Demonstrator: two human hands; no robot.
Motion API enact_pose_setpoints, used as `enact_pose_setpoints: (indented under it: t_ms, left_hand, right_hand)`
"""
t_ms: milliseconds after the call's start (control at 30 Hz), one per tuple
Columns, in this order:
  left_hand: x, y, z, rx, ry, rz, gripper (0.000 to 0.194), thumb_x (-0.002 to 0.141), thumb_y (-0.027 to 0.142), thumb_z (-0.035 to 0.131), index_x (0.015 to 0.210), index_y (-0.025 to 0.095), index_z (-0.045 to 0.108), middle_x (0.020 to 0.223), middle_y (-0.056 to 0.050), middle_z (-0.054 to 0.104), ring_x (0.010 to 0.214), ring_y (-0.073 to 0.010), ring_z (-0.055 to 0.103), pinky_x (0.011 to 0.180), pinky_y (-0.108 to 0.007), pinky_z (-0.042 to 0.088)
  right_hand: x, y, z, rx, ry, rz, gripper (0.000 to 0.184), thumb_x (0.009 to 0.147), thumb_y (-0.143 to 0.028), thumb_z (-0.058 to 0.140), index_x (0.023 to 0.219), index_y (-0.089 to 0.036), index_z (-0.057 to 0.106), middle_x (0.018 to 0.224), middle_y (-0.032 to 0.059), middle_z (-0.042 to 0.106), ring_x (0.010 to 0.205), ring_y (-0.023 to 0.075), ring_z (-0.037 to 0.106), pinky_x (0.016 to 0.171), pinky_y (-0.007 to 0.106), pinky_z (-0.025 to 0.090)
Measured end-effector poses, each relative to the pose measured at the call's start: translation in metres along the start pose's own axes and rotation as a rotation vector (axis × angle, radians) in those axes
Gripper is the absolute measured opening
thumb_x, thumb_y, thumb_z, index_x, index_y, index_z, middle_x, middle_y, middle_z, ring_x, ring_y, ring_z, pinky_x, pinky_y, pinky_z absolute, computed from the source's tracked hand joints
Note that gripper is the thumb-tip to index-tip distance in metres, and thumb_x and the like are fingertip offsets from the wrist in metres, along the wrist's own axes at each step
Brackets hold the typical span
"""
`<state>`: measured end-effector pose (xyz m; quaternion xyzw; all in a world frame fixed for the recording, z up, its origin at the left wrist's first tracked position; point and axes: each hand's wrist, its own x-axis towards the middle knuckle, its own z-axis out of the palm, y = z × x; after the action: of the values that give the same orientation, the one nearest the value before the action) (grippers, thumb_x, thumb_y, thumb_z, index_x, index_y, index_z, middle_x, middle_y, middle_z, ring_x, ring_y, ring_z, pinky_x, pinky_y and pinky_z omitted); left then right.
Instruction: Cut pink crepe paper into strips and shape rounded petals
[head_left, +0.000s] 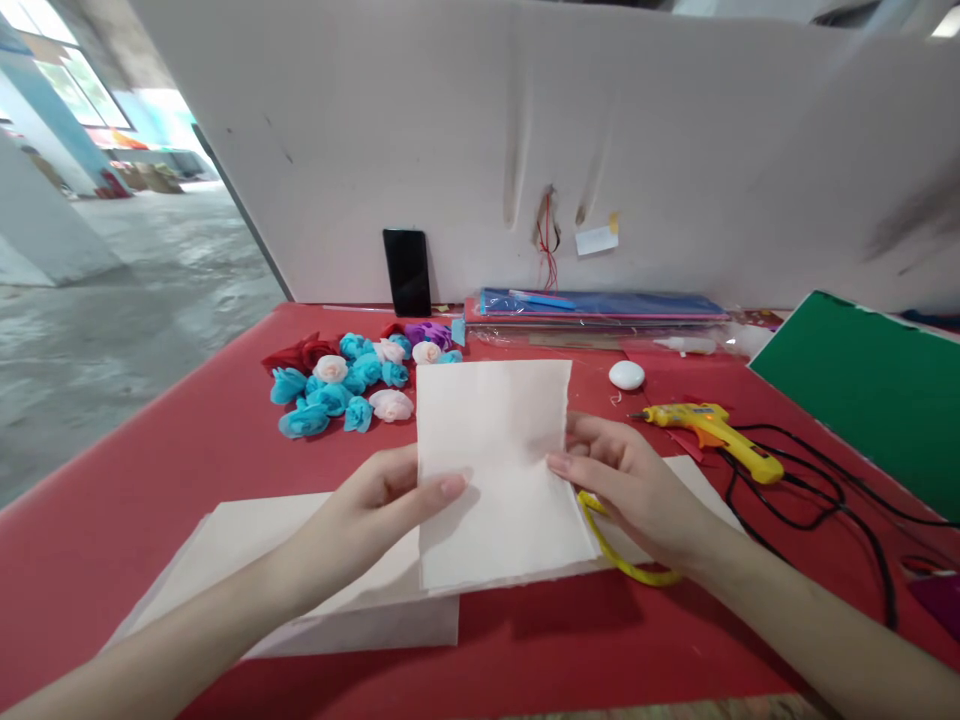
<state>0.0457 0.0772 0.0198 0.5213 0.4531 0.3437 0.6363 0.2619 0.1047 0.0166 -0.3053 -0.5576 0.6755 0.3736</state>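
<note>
A small, nearly square sheet of cream-white paper [499, 430] is held up between the two hands, near the middle of the view and above the red-covered tabletop [202, 415]. The left hand [386, 495] grasps its left edge, thumb flat across the front and the other fingers mostly hidden behind; the right hand [637, 485] pinches the opposite edge, thumb in front, with its fingers curled at the back. Below the raised piece lie larger, overlapping white paper sheets [259, 535], spread beneath both forearms. A thin, curved yellow band [637, 572] loops out under the right hand — whether the hand touches it, I cannot tell. Beyond the left hand sits a cluster of blue, pale pink, red and purple crepe-like flowers [330, 400], and behind them a black rectangular phone [408, 274] leans against the white upright panel [375, 110]. Just past the right hand rests a yellow plastic glue gun [712, 432] with a coiled black cord [862, 515], its nozzle pointing left. Near that tip is a smooth white oval object [627, 376]; farther right, a flat green board [862, 390] stands tilted.
</note>
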Motion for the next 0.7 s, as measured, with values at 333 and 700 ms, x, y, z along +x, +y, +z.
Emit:
enact_pose_setpoints:
  t_ms: [333,700]
  left_hand:
    - [0.003,0.002,0.002,-0.160,0.062,0.001,0.013,0.072,0.030,0.067,0.080,0.019,0.070,0.068,0.000,0.070,0.070,-0.0174,0.062,0.063,-0.024,0.049]
    - [-0.012,0.014,0.009,-0.221,0.050,0.131,0.027,0.072,0.008,0.047,0.055,0.020,0.065,0.055,0.004,0.056,0.050,-0.0078,0.046,0.050,-0.019,0.034]
  right_hand:
    - [-0.002,0.004,-0.002,0.012,-0.042,-0.010,0.011,0.082,-0.025,0.059,0.093,-0.022,0.061,0.054,-0.0060,0.054,0.044,0.0075,0.050,0.054,0.023,0.044]
    - [-0.004,-0.006,0.002,0.095,-0.022,-0.031,0.019,0.077,-0.013,0.054,0.071,-0.021,0.070,0.061,-0.0028,0.059,0.047,0.0065,0.051,0.045,0.018,0.043]
